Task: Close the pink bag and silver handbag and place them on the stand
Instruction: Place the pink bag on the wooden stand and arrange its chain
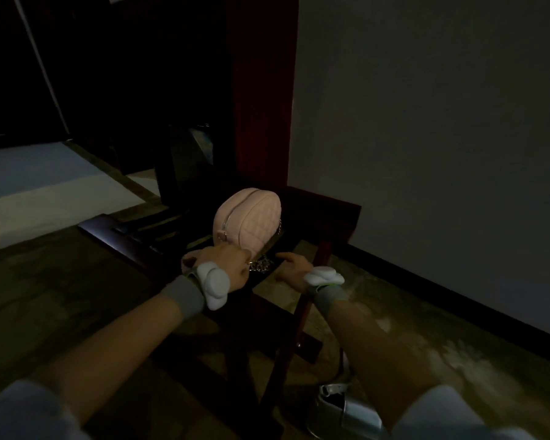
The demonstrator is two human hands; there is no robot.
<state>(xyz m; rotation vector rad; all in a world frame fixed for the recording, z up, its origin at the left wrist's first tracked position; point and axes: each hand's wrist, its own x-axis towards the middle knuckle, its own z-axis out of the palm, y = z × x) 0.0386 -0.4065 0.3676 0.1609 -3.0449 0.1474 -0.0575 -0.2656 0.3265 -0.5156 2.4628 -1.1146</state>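
Right now your pink bag (248,217) stands upright on the dark wooden stand (324,211), a little past the centre of the view toward 12 o'clock. Its silver zipper (235,211) runs along the curved top and looks drawn shut, with the pull hanging at the near end. The bag's chain strap (261,265) lies bunched on the stand at the bag's 6 o'clock, between your two hands.

Your left hand (226,262) sits at the bag's 7 o'clock, fingers curled in against the bag's lower corner and the chain; the light is poor, so whether it actually pinches the chain or only touches it cannot be told. Your right hand (294,265) lies at the bag's 5 o'clock, fingers loosely spread and slack, resting on the stand's edge with nothing in it. Each wrist carries a grey band with a white tracker: one on the left (213,287), one on the right (324,276).

Your silver handbag (346,408) is down on the floor (77,296) at about 5 o'clock in the view, beside the stand's leg and partly hidden under your right forearm. Its top seems to gape open. A grey wall (442,122) fills the side from 1 to 3 o'clock.
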